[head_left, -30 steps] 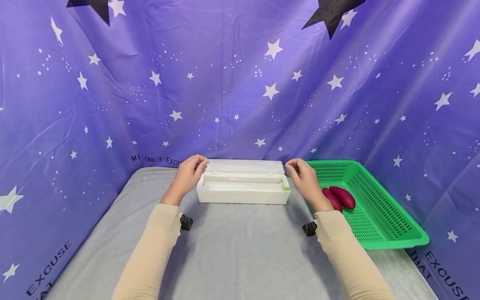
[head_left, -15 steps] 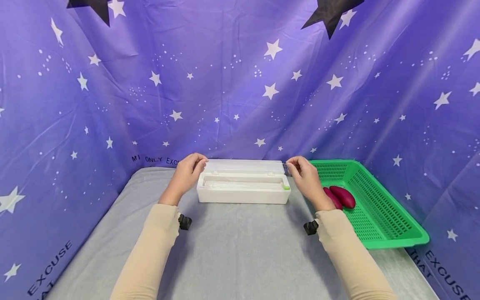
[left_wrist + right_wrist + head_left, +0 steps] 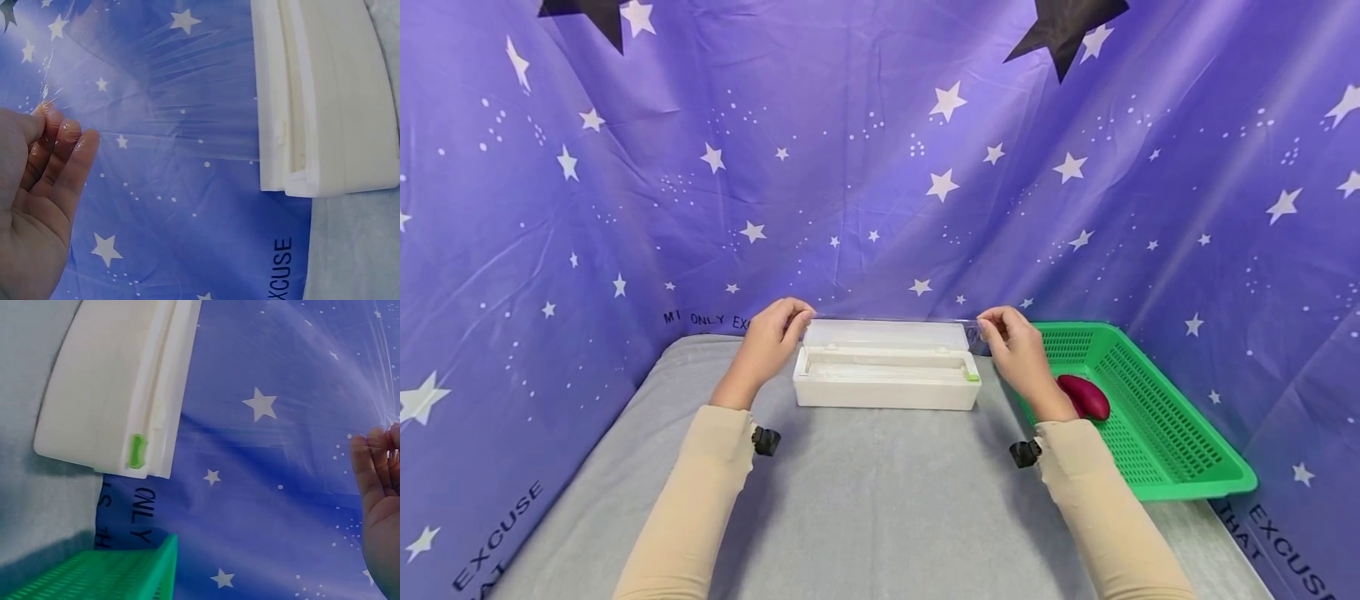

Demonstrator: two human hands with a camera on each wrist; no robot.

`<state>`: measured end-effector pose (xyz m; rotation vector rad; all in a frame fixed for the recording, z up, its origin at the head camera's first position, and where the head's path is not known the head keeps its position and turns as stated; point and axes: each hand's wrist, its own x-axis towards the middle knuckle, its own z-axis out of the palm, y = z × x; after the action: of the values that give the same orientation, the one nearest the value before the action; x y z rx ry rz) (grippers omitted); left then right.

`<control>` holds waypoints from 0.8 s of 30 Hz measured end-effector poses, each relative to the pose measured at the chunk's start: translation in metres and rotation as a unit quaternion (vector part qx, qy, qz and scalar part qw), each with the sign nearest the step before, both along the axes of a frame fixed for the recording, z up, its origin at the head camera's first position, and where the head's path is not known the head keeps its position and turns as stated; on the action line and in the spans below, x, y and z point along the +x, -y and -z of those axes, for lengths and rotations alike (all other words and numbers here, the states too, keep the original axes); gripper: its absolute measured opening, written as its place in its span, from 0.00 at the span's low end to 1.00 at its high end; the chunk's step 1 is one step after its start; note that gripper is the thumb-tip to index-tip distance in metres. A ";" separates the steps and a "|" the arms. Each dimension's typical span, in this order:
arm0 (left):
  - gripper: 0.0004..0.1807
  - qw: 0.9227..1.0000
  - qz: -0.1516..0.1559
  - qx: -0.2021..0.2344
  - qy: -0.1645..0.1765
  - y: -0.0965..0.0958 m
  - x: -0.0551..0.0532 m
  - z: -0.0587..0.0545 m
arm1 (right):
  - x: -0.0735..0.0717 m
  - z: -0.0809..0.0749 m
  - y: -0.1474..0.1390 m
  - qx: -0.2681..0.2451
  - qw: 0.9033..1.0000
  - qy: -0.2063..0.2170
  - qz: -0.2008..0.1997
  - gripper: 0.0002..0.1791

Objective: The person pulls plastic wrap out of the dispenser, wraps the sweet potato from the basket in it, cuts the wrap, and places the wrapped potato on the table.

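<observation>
1. Head view, nearest: two beige sleeves [image 3: 688, 492] reach in from 7 and 5 o'clock. The left hand [image 3: 767, 343] is at 10 o'clock of the box and the right hand [image 3: 1018, 354] at 2 o'clock, each narrowed to a thumb-and-fingertip pinch on the cling film [image 3: 187, 119]. Keeping both pinches level and pulling evenly should stop the sheet slanting.
2. Next, the film runs between the hands and the white cling-film dispenser box [image 3: 886, 395]. Creases fan out from the left fingertips, so easing the corners gently apart would likely flatten it; a jerk could tear it or drag the box.
3. The box's lid [image 3: 887, 336] stands raised at 12 o'clock, and the green cutter slide [image 3: 137, 451] sits at its 3 o'clock end. The track is best kept free of folds.
4. The wrist views show the sheet's spread, barely a faint line from the head. Only the head view shows the red-purple sweet potato [image 3: 1086, 397] in the green basket [image 3: 1232, 475], towards 3 o'clock; the right wrist catches just a basket corner.
5. Farthest: the starry purple backdrop [image 3: 850, 183].
</observation>
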<state>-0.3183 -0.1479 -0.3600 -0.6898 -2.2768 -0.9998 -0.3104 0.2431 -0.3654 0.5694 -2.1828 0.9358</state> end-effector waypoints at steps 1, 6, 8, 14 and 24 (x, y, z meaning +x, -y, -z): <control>0.11 1.000 -0.001 -0.001 -0.004 0.000 0.001 -0.001 | 0.001 -0.001 0.000 -0.001 1.000 -0.002 -0.001 0.05; 0.11 1.000 -0.004 -0.002 -0.024 0.001 0.002 -0.008 | 0.006 -0.010 0.001 -0.008 1.000 -0.011 -0.007 0.04; 0.11 1.000 -0.003 0.000 -0.030 0.001 0.003 -0.011 | 0.008 -0.013 0.002 -0.009 1.000 -0.014 -0.009 0.04; 0.11 0.999 0.004 0.004 -0.044 0.001 0.006 -0.019 | 0.011 -0.021 0.003 -0.013 1.000 -0.020 -0.006 0.04; 0.11 0.998 0.009 0.007 -0.054 0.003 0.011 -0.032 | 0.015 -0.031 0.004 -0.023 0.999 -0.040 -0.008 0.06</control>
<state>-0.3070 -0.1507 -0.3278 -0.7410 -2.1720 -0.9613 -0.2954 0.2395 -0.3339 0.5931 -2.0837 0.9528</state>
